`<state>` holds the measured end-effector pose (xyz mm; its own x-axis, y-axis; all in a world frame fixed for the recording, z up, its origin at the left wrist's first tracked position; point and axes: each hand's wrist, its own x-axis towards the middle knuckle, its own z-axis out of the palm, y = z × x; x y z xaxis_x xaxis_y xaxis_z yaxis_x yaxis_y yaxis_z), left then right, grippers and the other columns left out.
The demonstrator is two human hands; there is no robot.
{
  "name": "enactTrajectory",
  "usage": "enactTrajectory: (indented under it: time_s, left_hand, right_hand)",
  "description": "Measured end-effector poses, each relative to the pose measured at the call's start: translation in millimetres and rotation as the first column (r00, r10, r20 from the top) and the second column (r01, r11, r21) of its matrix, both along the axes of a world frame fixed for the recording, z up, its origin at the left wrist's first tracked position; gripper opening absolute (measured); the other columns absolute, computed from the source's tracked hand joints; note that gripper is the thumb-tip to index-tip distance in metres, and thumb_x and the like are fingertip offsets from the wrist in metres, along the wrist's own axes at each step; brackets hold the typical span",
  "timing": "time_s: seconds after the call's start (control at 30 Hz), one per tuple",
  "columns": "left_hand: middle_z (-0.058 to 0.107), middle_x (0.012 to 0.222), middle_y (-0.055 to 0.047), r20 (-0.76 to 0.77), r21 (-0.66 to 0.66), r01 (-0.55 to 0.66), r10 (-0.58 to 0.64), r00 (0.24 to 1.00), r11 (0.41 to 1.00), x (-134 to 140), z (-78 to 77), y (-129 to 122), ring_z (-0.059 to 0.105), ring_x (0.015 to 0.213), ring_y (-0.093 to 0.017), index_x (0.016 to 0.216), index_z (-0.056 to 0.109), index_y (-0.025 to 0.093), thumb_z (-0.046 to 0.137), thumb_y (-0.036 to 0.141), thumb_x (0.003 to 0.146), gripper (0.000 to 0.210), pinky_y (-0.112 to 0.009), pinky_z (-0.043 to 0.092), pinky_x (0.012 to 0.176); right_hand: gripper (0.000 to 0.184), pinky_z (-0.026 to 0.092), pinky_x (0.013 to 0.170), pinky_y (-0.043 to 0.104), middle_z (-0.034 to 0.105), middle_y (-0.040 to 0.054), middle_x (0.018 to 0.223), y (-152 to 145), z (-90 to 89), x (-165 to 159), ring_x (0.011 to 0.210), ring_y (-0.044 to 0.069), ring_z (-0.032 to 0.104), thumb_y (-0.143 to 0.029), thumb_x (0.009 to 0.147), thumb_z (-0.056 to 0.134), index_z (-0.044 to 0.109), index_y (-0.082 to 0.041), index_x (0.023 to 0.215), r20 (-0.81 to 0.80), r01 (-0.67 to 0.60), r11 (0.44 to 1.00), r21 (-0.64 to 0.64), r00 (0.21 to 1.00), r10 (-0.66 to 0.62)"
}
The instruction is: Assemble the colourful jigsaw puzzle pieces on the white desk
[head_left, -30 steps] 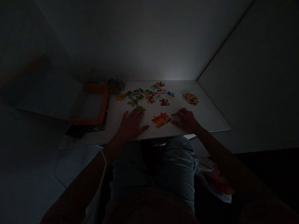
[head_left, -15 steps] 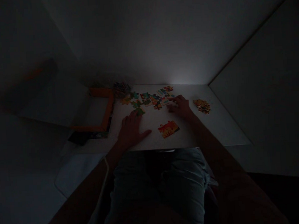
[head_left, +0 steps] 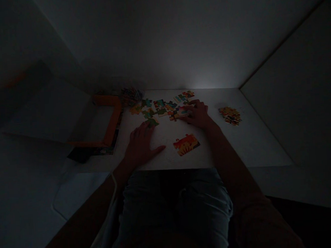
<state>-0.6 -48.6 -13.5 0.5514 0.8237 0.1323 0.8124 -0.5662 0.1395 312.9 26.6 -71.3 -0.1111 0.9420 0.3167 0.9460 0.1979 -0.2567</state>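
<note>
My left hand (head_left: 140, 145) lies flat on the white table, fingers spread and thumb stretched out to the right. Its fingertips reach the edge of a green puzzle piece (head_left: 153, 122). My right hand (head_left: 198, 115) is bent over the right side of the loose pieces, with thumb and index finger at either side of a pale pinkish puzzle piece (head_left: 183, 111). More puzzle pieces (head_left: 161, 111) lie scattered between the hands and the wall. Closer to me sits a joined red and yellow puzzle section (head_left: 186, 144).
A pile of yellowish puzzle pieces (head_left: 230, 115) lies at the right. To the left stands an open box with an orange rim (head_left: 112, 121). Behind it is a clear bag of pieces (head_left: 131, 96). The wall (head_left: 161, 46) borders the table's back, and the light is very dim.
My right hand's thumb and fingers have come down onto the pinkish piece. My left hand stays flat in place. The view has shifted slightly.
</note>
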Motion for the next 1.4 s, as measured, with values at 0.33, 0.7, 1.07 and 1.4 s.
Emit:
enactTrajectory:
  time_s: [0.33, 0.7, 1.07, 1.4]
  left_hand:
    - [0.027, 0.150, -0.012, -0.056, -0.003, -0.002, 0.002, 0.998, 1.000, 2.8, 3.0, -3.6, 0.021, 0.141, -0.029, 0.147, 0.028, 0.018, 0.033, 0.059, 0.092, 0.069, -0.047, 0.021, 0.114]
    - [0.032, 0.148, -0.011, -0.006, 0.002, -0.014, 0.014, 1.000, 1.000, 3.1, 1.6, -4.0, 0.025, 0.138, -0.029, 0.146, 0.029, 0.022, 0.038, 0.058, 0.091, 0.066, -0.048, 0.022, 0.113]
    - [0.033, 0.147, -0.010, -0.003, -0.001, -0.007, 0.007, 1.000, 1.000, 2.2, 1.5, -3.8, 0.028, 0.137, -0.029, 0.146, 0.031, 0.022, 0.037, 0.060, 0.091, 0.067, -0.046, 0.024, 0.113]
    - [0.033, 0.149, -0.006, 0.001, -0.091, 0.060, -0.060, 0.998, 0.994, -0.2, 13.1, -0.1, 0.025, 0.139, -0.029, 0.146, 0.034, 0.025, 0.038, 0.059, 0.091, 0.065, -0.049, 0.025, 0.113]
  right_hand:
    - [0.074, 0.029, 0.100, 0.056, 0.041, 0.0122, 0.137, -0.6, 1.2, -5.7, 0.120, 0.039, 0.039, -0.067, 0.076, 0.062, 0.046, -0.031, 0.139, 0.024, -0.012, 1.000, -0.023, 1.000, 0.012]
    - [0.053, 0.031, 0.102, 0.051, 0.048, 0.0096, 0.129, -0.3, 5.5, -16.8, 0.119, 0.032, 0.043, -0.064, 0.076, 0.066, 0.064, -0.028, 0.114, -0.057, -0.140, 0.990, 0.031, 0.988, 0.142]
    - [0.046, 0.032, 0.097, 0.056, 0.052, 0.0099, 0.129, -0.4, 11.6, 1.3, 0.119, 0.037, 0.044, -0.057, 0.084, 0.057, 0.060, -0.030, 0.121, -0.072, 0.017, 1.000, 0.010, 0.997, -0.017]
    - [0.043, 0.040, 0.094, 0.053, 0.055, 0.0134, 0.121, 8.9, -2.2, 38.9, 0.110, 0.032, 0.051, -0.047, 0.085, 0.053, 0.059, -0.023, 0.120, -0.262, 0.300, 0.952, 0.062, 0.925, -0.274]
